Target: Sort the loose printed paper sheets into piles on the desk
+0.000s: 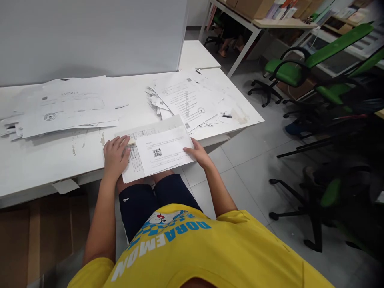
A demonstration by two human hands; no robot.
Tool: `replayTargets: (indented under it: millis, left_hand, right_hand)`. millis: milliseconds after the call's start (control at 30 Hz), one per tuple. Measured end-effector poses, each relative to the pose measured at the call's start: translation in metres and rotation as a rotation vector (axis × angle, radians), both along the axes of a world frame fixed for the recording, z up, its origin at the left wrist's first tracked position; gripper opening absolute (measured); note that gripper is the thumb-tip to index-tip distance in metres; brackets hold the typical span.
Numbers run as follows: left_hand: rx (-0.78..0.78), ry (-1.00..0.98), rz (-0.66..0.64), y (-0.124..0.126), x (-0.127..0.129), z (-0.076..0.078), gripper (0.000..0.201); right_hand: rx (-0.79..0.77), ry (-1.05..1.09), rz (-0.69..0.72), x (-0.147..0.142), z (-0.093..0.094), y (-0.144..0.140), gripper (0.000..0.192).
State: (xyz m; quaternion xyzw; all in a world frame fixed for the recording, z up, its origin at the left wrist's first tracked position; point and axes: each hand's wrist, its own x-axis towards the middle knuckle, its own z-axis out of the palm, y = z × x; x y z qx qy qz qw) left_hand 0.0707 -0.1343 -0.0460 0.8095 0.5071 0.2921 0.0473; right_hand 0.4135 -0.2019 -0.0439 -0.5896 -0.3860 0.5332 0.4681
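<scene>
Across the bench's (45,168) near edge, partly over the lap, a paper stack (168,150) spans between the hands, its long axis left to right, right end angled away. The right hand (199,153) pinches its right edge, thumb on top; the left hand (116,155) covers its left end, fingertips at a pale block (131,141), grip unclear.

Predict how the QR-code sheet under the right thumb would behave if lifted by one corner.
The QR-code sheet would probably flop, as it looks like thin paper. It might slide over the printed sheet beneath, since no fastening shows. It seems unlikely to roll, being flat.
</scene>
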Motion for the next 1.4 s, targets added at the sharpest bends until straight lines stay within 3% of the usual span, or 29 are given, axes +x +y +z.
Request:
replayTargets:
  millis: [300,567,800,867,967,1133,1267,1400]
  left_hand:
    - [0.005,0.018,-0.015,-0.001,-0.003,-0.001,0.05]
    - [0.003,0.093,-0.001,-0.004,-0.002,0.003,0.044]
    - [0.049,0.084,0.016,-0.004,-0.005,0.0,0.047]
    - [0.046,0.071,0.023,-0.003,-0.006,-0.001,0.049]
    - [0.041,0.057,0.028,-0.006,-0.004,-0.003,0.05]
    - [0.09,-0.011,0.032,-0.005,-0.013,0.0,0.056]
    - [0.19,0.035,0.167,0.03,-0.059,0.022,0.055]
    - [0.153,0.241,0.326,0.082,-0.117,0.039,0.065]
  right_hand:
    - [-0.027,-0.065,0.014,0.002,0.0,0.004,0.057]
    - [-0.013,0.115,0.088,0.008,-0.01,0.004,0.058]
    - [0.11,-0.143,0.042,0.005,0.004,0.007,0.051]
    - [0.173,-0.187,-0.028,0.014,0.011,0.01,0.05]
    - [0.265,-0.155,-0.252,0.039,0.016,0.026,0.058]
    - [0.446,-0.121,-0.58,0.069,-0.002,0.083,0.073]
    - [0.401,-0.26,-0.638,0.058,-0.02,0.113,0.076]
    - [0.19,-0.618,-0.775,0.041,-0.024,0.111,0.088]
